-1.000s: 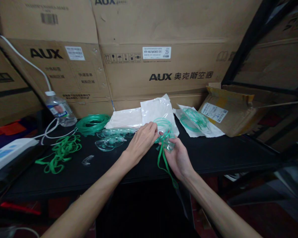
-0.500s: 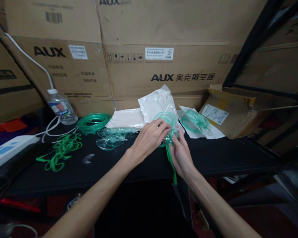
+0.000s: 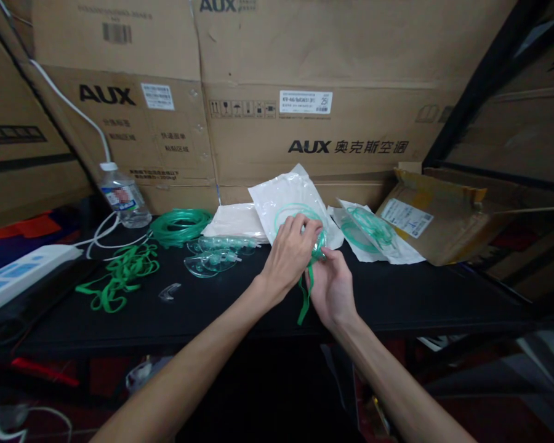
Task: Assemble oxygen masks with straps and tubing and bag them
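Observation:
My left hand is closed, its fingertips pinched on a clear green oxygen mask with coiled tubing. My right hand cups the mask from the right and below, thumb against it, other fingers partly hidden. A green elastic strap dangles from the mask between my hands. Pale green tubing loops show against a white and clear pouch just beyond my fingers. Whether the mask itself lies inside the pouch, I cannot tell.
Left of my hands lie more masks, a green tubing coil, straps and a small clear plastic piece. Behind are flat pouches; rightward, filled pouches and an open carton. A bottle and power strip stand left.
The pouch now stands more spread behind my hands, with the tubing loops further up against it. My left fingers have shifted, and the strap hangs further left. The view has turned slightly left.

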Available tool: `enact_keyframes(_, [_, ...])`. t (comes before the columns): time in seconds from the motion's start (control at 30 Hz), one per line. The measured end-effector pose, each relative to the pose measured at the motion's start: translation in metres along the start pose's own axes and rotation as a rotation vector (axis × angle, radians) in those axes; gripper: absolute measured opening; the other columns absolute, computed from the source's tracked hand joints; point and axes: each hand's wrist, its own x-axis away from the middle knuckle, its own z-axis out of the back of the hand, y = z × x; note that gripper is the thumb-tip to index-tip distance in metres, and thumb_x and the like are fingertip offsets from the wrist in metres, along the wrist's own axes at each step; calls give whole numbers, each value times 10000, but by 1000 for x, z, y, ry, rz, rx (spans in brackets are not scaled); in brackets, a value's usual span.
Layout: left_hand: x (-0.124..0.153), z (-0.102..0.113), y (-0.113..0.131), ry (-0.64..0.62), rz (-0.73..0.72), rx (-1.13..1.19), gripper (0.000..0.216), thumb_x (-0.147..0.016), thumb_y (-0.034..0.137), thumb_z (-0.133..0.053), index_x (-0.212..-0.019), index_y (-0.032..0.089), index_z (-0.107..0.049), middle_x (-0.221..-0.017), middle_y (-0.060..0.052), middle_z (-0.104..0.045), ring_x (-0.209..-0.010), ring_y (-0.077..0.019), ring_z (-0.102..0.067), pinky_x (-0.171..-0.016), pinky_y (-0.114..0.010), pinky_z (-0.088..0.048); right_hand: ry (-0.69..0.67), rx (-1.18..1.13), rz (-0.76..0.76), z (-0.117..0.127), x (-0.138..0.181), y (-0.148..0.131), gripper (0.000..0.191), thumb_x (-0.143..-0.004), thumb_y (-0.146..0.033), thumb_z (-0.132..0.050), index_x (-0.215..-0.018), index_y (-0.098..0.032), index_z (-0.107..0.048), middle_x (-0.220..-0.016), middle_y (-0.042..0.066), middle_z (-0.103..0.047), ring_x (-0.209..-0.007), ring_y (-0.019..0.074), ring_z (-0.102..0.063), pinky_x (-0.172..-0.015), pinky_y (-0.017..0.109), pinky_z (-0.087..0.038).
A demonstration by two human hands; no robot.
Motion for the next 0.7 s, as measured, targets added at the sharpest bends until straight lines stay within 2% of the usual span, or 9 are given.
enact_keyframes(0.17, [-4,9,4,21,9,75,185,-1066,226,-426,-1110,160,-593,-1100,-82,-618,-1023,-217,-561,-943,-351,-487,28,29,67,3,-1,3,228,-742,-315,-788,-937,-250,-688,-1062,3,-749,-1177,201,-636,-1024,339,-509])
enact_keyframes(0.33, [3,15,11,-3,-74,101,169,-1051,228,-465,-1080,162,-617,-1063,-85,-625,-1011,-237,-575,-929,-386,-503,77,57,157,0,-11,5,178,-757,-316,-780,-887,-241,-684,-927,3,-742,-1016,198,-684,-950,344,-543])
enact_keyframes(0.47, [6,15,11,3,-111,121,182,-1059,226,-443,-1094,152,-606,-1065,-100,-619,-1061,-250,-583,-945,-402,-514,84,73,228,-8,-28,1,177,-748,-326,-742,-905,-265,-690,-957,1,-746,-991,195,-683,-956,335,-534])
enact_keyframes(0.57, [5,16,9,9,-137,140,193,-1069,229,-420,-1106,165,-598,-1055,-88,-614,-1065,-239,-595,-957,-399,-521,89,68,226,-13,-41,2,186,-811,-380,-712,-961,-271,-703,-976,0,-747,-996,200,-685,-937,335,-546])
enact_keyframes(0.7, [1,18,7,18,-134,148,179,-1061,221,-441,-1119,152,-596,-1055,-92,-614,-1050,-237,-596,-986,-409,-514,83,72,158,-19,-50,3,269,-974,-408,-624,-1100,-178,-685,-1092,66,-724,-981,219,-697,-878,412,-576])
